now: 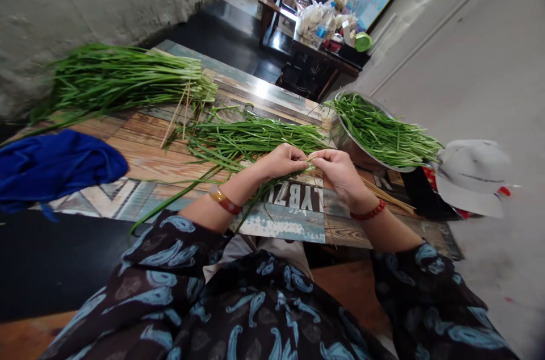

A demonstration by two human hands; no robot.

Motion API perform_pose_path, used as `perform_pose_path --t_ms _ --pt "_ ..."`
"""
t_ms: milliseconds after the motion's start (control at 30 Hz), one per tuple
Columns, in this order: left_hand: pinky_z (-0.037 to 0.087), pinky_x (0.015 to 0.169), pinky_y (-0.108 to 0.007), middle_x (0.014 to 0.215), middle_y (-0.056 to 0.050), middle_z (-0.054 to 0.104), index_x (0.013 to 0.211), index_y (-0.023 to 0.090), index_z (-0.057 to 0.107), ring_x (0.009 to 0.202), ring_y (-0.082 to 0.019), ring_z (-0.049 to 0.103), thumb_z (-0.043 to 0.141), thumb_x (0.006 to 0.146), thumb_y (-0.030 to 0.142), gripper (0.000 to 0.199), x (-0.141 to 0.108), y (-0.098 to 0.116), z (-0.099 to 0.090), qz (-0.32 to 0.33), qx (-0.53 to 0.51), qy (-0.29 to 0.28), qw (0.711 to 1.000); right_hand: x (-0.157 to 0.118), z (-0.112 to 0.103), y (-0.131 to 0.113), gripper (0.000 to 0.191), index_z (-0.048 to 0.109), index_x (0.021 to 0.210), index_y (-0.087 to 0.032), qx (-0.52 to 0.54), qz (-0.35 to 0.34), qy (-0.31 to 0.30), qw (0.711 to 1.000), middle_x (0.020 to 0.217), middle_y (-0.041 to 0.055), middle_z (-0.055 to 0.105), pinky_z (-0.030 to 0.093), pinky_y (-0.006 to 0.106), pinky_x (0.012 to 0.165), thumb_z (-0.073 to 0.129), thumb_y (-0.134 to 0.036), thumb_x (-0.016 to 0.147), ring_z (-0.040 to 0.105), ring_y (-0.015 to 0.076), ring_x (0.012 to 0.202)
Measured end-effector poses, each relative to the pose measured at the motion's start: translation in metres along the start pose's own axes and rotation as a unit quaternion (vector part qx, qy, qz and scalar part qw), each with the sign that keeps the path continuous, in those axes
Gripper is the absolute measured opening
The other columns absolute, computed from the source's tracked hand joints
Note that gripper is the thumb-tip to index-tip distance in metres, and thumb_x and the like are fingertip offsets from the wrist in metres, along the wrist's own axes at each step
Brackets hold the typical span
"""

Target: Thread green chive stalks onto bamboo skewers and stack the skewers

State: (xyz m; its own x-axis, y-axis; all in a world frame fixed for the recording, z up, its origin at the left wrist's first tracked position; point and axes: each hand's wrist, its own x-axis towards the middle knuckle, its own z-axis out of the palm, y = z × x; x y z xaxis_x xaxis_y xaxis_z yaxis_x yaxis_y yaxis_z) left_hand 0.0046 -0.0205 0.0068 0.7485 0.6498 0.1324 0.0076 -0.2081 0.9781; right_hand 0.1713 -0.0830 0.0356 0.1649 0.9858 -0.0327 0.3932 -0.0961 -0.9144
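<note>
My left hand is closed around the pale stem ends of a few garlic chives, whose green leaves trail down and left under my forearm. Close against it, my right hand pinches at the same stem ends with thumb and forefinger. A thin line, seemingly a skewer, runs down from between the hands towards the table edge; its upper end is hidden. Just beyond my hands lies a loose pile of garlic chives. Several bamboo skewers rest beside my right wrist, partly covered by it.
A large bunch of garlic chives and two loose skewers lie at the left. There is a blue cloth at the near-left edge. On the right stand a metal bowl heaped with chives and a pale cap.
</note>
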Motion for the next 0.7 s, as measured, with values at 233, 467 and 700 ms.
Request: perform_pose_path --t_ms 233,467,700 --pt "0.023 0.048 -0.02 0.054 0.002 0.051 0.064 0.009 0.064 0.05 -0.006 0.036 0.059 0.072 0.034 0.026 -0.002 0.002 -0.001 -0.014 -0.015 -0.007 1.0 0.004 0.006 0.003 0.009 0.064 0.064 -0.017 0.019 0.021 0.069 0.997 0.062 -0.0011 0.061 0.041 0.025 0.058 0.063 -0.026 0.064 0.05 0.0112 0.058" --pt "0.029 0.047 -0.02 0.055 0.0 0.058 0.066 0.01 0.065 0.048 -0.007 0.045 0.065 0.07 0.033 0.024 -0.001 0.0 0.0 -0.036 -0.09 -0.006 0.995 0.002 -0.015 -0.002 0.012 0.058 0.069 -0.019 0.034 -0.018 0.111 0.993 0.07 -0.0005 0.059 0.042 0.025 0.062 0.055 -0.029 0.075 0.055 0.0128 0.067" --pt "0.033 0.047 -0.019 0.057 -0.001 0.06 0.069 0.011 0.065 0.048 -0.007 0.048 0.069 0.072 0.033 0.024 -0.002 0.002 -0.001 -0.066 -0.156 -0.018 0.985 -0.006 -0.032 -0.003 0.016 0.064 0.08 -0.019 -0.109 -0.127 0.08 0.983 0.09 0.0045 0.066 0.046 0.029 0.075 0.058 -0.033 0.081 0.059 0.0157 0.082"
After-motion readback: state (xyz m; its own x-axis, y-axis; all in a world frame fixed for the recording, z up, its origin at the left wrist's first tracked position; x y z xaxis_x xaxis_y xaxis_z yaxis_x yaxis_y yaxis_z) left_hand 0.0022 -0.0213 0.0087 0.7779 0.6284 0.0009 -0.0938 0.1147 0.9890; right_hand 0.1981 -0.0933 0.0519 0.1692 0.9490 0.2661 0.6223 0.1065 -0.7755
